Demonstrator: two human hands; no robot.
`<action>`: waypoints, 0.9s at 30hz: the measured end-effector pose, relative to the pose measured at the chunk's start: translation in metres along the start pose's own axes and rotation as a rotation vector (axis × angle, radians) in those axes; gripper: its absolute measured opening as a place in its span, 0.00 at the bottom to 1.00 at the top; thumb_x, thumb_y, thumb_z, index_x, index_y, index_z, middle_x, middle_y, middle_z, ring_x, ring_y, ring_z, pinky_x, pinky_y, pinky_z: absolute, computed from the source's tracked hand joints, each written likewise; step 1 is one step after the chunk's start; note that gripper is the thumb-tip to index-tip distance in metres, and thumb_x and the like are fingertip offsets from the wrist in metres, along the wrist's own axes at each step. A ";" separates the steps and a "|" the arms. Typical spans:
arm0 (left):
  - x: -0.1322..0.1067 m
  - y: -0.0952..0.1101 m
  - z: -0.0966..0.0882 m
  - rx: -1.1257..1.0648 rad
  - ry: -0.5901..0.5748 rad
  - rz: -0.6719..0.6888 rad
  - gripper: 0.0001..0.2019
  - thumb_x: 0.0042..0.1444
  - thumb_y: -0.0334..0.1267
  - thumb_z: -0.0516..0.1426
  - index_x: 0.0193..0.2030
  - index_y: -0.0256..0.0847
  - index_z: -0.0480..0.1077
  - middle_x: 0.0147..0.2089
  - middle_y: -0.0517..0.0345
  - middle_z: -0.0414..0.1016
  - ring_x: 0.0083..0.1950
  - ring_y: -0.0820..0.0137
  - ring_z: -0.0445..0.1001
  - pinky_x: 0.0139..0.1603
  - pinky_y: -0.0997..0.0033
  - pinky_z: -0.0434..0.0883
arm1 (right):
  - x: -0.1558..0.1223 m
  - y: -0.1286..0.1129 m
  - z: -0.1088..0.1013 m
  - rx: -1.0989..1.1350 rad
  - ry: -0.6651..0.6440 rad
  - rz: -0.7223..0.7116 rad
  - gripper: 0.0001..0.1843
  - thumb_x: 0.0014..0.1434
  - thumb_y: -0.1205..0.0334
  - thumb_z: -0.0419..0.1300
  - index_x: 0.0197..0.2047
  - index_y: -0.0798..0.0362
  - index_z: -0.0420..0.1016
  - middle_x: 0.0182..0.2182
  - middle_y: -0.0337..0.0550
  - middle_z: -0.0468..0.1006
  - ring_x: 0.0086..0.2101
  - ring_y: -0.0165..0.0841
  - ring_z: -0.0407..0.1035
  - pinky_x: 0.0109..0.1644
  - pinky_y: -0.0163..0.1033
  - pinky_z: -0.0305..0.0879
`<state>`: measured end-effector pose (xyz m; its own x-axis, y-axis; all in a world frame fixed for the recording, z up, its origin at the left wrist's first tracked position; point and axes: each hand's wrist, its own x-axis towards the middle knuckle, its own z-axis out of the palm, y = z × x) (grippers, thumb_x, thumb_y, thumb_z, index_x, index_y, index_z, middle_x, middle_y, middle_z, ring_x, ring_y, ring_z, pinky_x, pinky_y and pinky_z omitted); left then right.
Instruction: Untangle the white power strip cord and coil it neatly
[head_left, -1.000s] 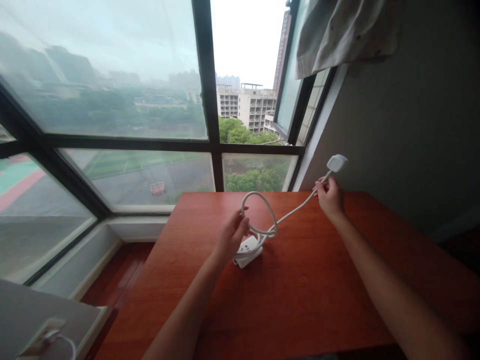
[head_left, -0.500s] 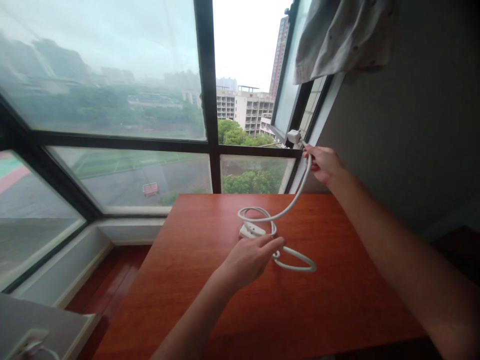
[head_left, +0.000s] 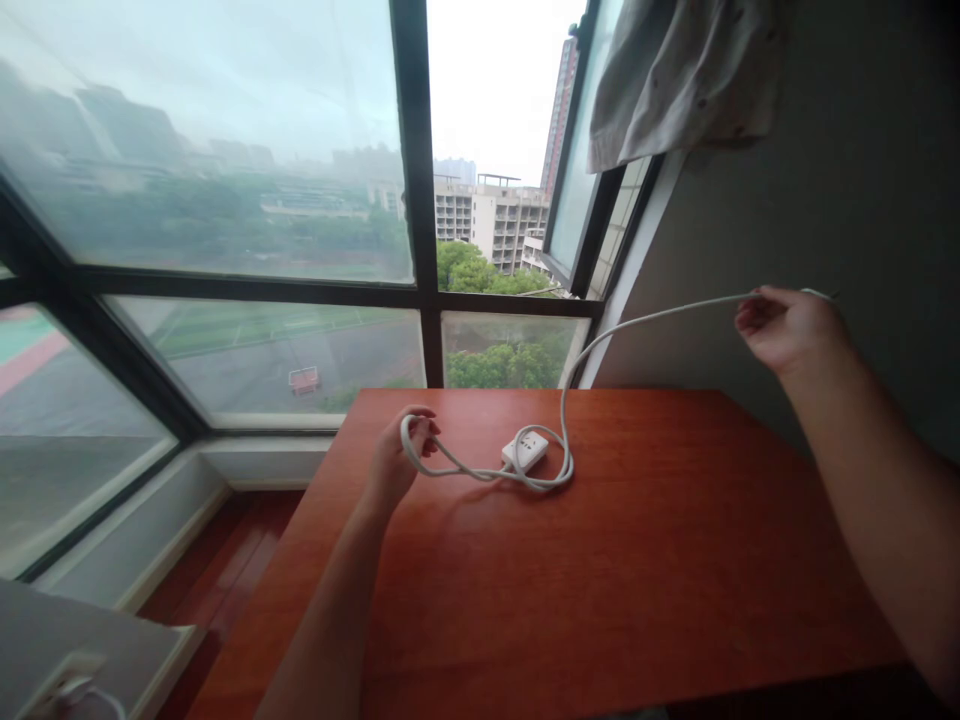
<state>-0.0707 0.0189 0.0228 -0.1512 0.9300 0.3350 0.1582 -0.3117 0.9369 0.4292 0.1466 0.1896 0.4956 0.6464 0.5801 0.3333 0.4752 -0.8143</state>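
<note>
Gripping round white cable (head_left: 565, 400) at a bend with the fingers of the left hand (head_left: 399, 455), farther along with those of the right hand (head_left: 795, 325). Between them, on the reddish-brown wooden desk (head_left: 600, 600): 1 rectangular white plastic socket block (head_left: 532, 452), cable looped across it.

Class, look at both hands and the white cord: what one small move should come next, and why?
Probably the right hand should gently draw the white cord a little outward: it holds one raised stretch, while a loop crosses the socket block and the left hand holds another bend. That might open the loop.
</note>
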 end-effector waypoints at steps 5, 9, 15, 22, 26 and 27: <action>0.010 -0.022 -0.028 -0.191 0.009 -0.287 0.20 0.45 0.49 0.65 0.40 0.36 0.70 0.38 0.50 0.77 0.31 0.70 0.76 0.31 0.74 0.73 | -0.033 0.018 -0.028 0.207 0.130 0.352 0.13 0.53 0.80 0.55 0.34 0.52 0.62 0.28 0.37 0.71 0.27 0.28 0.74 0.30 0.34 0.67; 0.010 -0.042 -0.040 -0.231 0.061 -0.366 0.23 0.41 0.47 0.67 0.41 0.36 0.72 0.43 0.48 0.77 0.33 0.70 0.77 0.33 0.74 0.74 | -0.062 0.037 -0.040 0.095 0.085 0.295 0.17 0.51 0.79 0.56 0.40 0.50 0.62 0.30 0.39 0.75 0.25 0.29 0.73 0.22 0.29 0.60; 0.009 -0.057 -0.044 -0.235 0.071 -0.378 0.24 0.41 0.45 0.67 0.43 0.34 0.72 0.40 0.50 0.77 0.31 0.72 0.76 0.32 0.74 0.73 | -0.113 0.064 -0.032 -0.004 -0.276 0.318 0.20 0.48 0.73 0.60 0.45 0.51 0.64 0.28 0.39 0.76 0.27 0.32 0.74 0.24 0.30 0.64; 0.009 -0.052 -0.043 -0.279 0.069 -0.397 0.23 0.45 0.45 0.66 0.45 0.36 0.71 0.40 0.52 0.77 0.32 0.73 0.76 0.31 0.77 0.72 | -0.177 0.097 -0.009 0.006 -0.517 0.642 0.21 0.46 0.70 0.57 0.46 0.51 0.63 0.30 0.42 0.77 0.28 0.32 0.73 0.27 0.33 0.66; 0.008 -0.048 -0.042 -0.290 0.067 -0.422 0.22 0.45 0.45 0.67 0.45 0.37 0.71 0.42 0.51 0.78 0.32 0.73 0.77 0.30 0.78 0.71 | -0.204 0.116 0.005 -0.121 -0.640 0.675 0.18 0.46 0.70 0.56 0.43 0.54 0.68 0.35 0.46 0.77 0.27 0.30 0.71 0.27 0.33 0.65; 0.008 -0.048 -0.042 -0.286 0.063 -0.425 0.22 0.45 0.45 0.67 0.45 0.37 0.72 0.42 0.51 0.78 0.33 0.73 0.77 0.30 0.78 0.71 | -0.209 0.120 0.009 -0.157 -0.662 0.658 0.18 0.46 0.70 0.56 0.43 0.55 0.69 0.35 0.45 0.77 0.26 0.30 0.71 0.27 0.33 0.66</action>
<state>-0.1207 0.0334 -0.0150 -0.2042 0.9753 -0.0840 -0.2019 0.0419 0.9785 0.3580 0.0737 -0.0292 0.0828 0.9863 -0.1425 0.2772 -0.1601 -0.9474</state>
